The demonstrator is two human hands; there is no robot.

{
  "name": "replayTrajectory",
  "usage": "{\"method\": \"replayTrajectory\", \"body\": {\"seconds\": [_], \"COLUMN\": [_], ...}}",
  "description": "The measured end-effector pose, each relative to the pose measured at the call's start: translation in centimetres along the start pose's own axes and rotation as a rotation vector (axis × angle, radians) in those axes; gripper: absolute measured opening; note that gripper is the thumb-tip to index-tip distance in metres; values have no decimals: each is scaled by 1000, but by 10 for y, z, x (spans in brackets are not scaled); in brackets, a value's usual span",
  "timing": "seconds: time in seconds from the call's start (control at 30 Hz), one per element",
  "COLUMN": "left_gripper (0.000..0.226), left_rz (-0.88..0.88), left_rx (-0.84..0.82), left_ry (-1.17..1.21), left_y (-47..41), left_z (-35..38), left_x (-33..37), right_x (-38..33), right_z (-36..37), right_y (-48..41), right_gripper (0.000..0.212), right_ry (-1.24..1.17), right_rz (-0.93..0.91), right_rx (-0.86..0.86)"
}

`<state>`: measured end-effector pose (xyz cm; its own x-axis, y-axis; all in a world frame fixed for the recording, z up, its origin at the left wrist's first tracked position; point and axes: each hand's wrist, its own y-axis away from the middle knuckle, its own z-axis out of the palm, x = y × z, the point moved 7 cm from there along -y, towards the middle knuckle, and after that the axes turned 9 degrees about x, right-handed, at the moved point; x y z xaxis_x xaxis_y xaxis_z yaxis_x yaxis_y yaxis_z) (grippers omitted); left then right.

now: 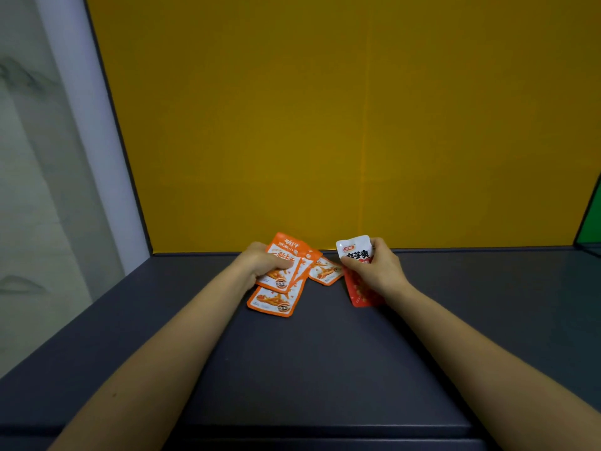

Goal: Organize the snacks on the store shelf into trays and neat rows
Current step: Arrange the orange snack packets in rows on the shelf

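My left hand grips a fanned bunch of orange snack packets near the back of the dark shelf. One more orange packet sticks out below that hand, and another orange packet lies between my hands; whether these two are held or rest on the shelf is unclear. My right hand holds a red and white snack packet upright by its top right edge, just right of the orange ones. No tray is in view.
A yellow back panel rises behind the shelf. A white upright post and a pale wall stand at the left. A green panel shows at the far right edge.
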<state>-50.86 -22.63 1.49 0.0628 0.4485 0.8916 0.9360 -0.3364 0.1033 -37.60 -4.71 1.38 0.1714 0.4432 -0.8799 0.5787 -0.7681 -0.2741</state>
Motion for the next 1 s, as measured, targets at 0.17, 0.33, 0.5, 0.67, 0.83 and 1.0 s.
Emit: {"method": "replayTrajectory", "body": {"seconds": [0.17, 0.33, 0.5, 0.67, 0.83, 1.0], "left_gripper": [16, 15, 13, 10, 20, 30], "left_rz": [57, 164, 90, 36, 82, 22], "left_rx": [13, 10, 51, -9, 42, -80], "left_ry": [-96, -59, 166, 128, -179, -343], "left_y": [3, 7, 17, 32, 38, 45], "left_z": [6, 8, -18, -22, -17, -6], "left_x": [11, 28, 30, -3, -8, 1], "right_x": [0, 1, 2, 3, 1, 3], "right_z": [0, -2, -5, -5, -3, -4], "right_y": [1, -2, -5, -8, -7, -7], "right_gripper": [54, 55, 55, 54, 53, 53], "right_ry": [3, -24, -48, -62, -76, -90], "right_rz": [-7, 3, 10, 18, 9, 9], "right_rx": [-9, -2, 9, 6, 0, -1]}}
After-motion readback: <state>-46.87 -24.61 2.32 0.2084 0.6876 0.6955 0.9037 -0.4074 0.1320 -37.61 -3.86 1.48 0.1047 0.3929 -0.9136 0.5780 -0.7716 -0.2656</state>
